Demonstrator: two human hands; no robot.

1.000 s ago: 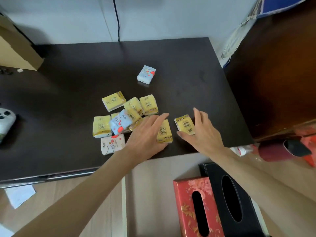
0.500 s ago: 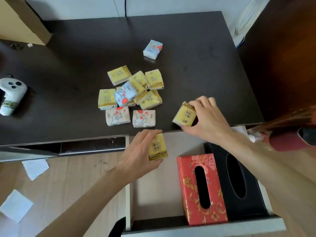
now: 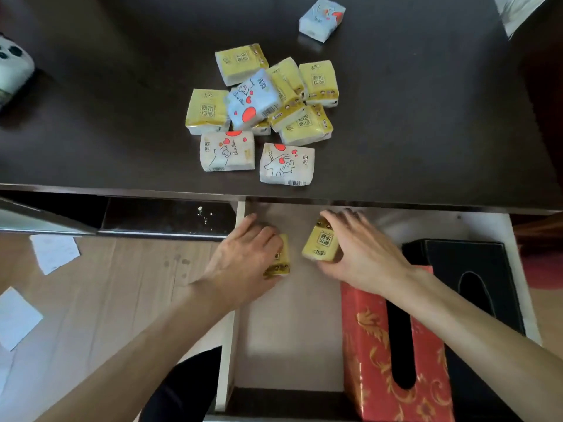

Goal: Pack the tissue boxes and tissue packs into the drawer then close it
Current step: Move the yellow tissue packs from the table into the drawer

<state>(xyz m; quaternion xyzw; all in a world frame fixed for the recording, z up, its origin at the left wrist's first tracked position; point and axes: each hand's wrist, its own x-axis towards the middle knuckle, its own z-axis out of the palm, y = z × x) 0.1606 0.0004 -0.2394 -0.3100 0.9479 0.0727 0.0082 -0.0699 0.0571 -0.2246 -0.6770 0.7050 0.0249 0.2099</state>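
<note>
Both hands have come down off the counter (image 3: 426, 123) and into the open drawer (image 3: 289, 324), each bringing one yellow tissue pack with it. Half a second ago the packs were in the air above the drawer's front edge; now they sit low against the pale drawer floor, near its back.

The red box (image 3: 393, 354) and the black box (image 3: 475, 287) already lie in the drawer, just right of the right hand's wrist. So the boxes look packed, and these seem to be the first two packs going in.

The heap of packs (image 3: 262, 108) remains on the counter, well beyond the fingertips, with one blue pack (image 3: 321, 19) farther off alone. Most of the packing is judged still to come.

The left hand (image 3: 246, 263) lies flat over its left pack (image 3: 280, 263), fingers closed down on it. The right hand (image 3: 362, 254) pinches the right pack (image 3: 321, 245) from its right side, fingers curled around it.

Hard to tell: whether either pack rests on the drawer floor yet. The left pack is mostly covered by the hand. The drawer's back disappears under the counter edge, and the boxes are cut off by the forearm and frame.
</note>
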